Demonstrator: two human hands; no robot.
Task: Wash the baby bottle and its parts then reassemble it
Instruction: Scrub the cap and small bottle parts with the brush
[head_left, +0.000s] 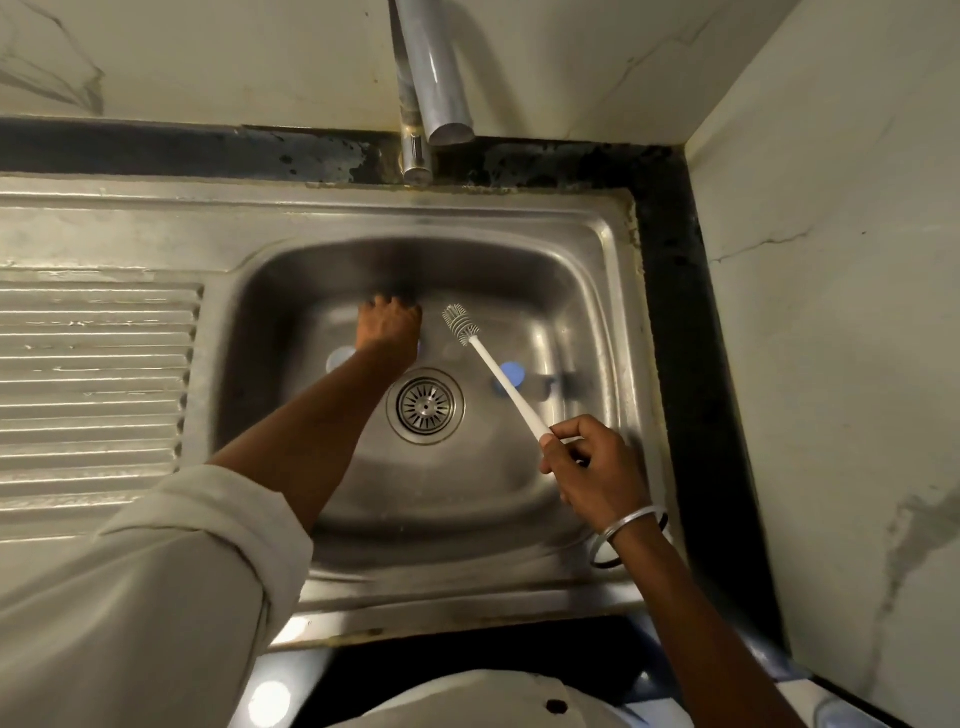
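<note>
My right hand (587, 462) grips the end of a white bottle brush (498, 374), whose grey bristle head points toward the back of the steel sink (618, 249). My left hand (389, 325) reaches palm-down to the far floor of the basin, its fingers curled over something hidden. A pale blue piece (338, 358) lies just left of that wrist. A blue round part (511, 371) rests under the brush handle, with a blurred clear part (548, 387) beside it. The bottle itself is not clearly visible.
The drain strainer (425, 405) sits mid-basin between my arms. A chrome faucet spout (439, 78) hangs over the back rim. A ribbed drainboard (93, 389) lies to the left, and a marble wall (831, 312) closes the right side.
</note>
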